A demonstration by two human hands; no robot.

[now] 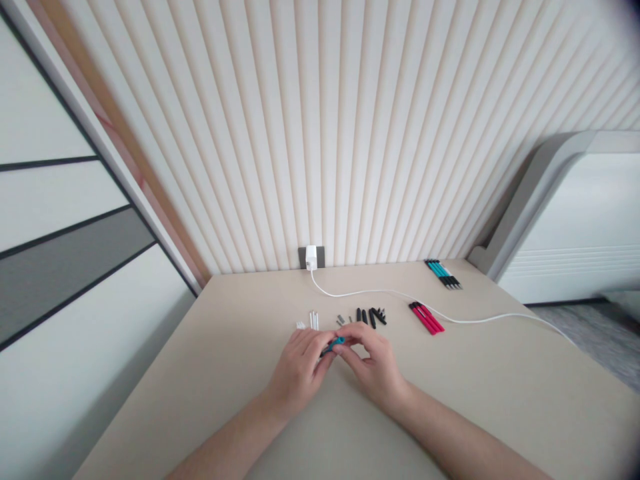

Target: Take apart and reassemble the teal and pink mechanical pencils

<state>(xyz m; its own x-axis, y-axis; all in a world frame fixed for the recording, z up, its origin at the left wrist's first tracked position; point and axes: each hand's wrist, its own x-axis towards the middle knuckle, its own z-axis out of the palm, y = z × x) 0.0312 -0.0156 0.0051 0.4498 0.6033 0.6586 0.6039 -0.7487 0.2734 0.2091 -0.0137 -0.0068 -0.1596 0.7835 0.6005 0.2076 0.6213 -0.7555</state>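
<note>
Just below the centre of the frame, the left hand (300,367) and the right hand (374,365) meet over the bench (225,373). Both are closed, fingertips pinching a teal pen (335,344) between them. The pen lies nearly level, just above the bench top, and the fingers hide most of it.

Just above the hands, a row of small parts lies on the bench: white tubes (313,320) on the left, grey bits (341,320) in the middle and black pieces (371,316) on the right. Further right lie red pens (426,318), and in the upper right, near the wall, teal pens (443,273). A white cable (475,320) runs from a charger (311,257) at the wall, past the red pens, to the right edge of the bench.
</note>
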